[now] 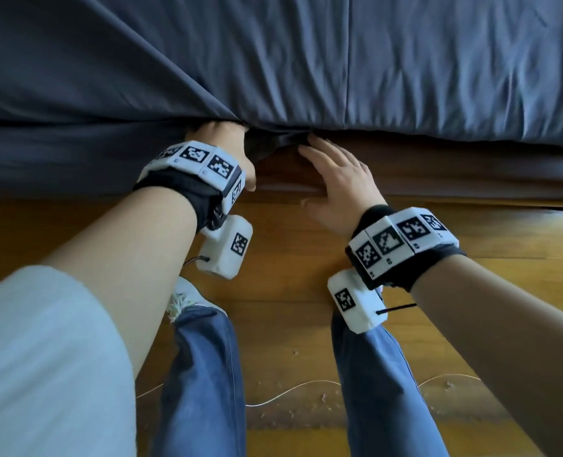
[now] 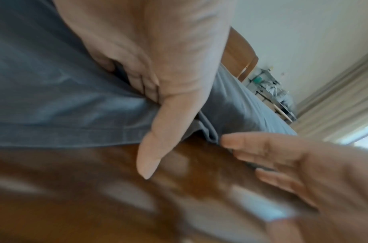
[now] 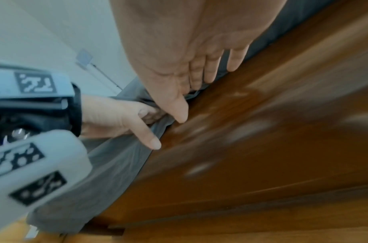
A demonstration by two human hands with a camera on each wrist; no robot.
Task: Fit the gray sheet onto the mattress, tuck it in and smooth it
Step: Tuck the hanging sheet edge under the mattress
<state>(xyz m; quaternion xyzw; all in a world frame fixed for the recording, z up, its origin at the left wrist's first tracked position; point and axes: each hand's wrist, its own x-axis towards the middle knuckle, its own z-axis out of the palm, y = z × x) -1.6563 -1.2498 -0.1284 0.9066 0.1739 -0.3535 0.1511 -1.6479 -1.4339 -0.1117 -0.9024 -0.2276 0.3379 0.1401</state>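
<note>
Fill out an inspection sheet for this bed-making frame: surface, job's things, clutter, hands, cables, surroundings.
Surface: wooden bed frame rail bare to the right; wooden floor below.
Job's things: gray sheet covers the mattress top; its edge hangs loose over the side at left, tucked at right.
Clutter: scuffs and specks on the floor.
Hands: left hand has fingers curled into the sheet fold, thumb out; right hand open, fingertips at the sheet edge.
Cables: thin light cord snaking over the floor; short leads at the wrist units.
Surroundings: wall, curtain and a cluttered rack in the left wrist view.
</note>
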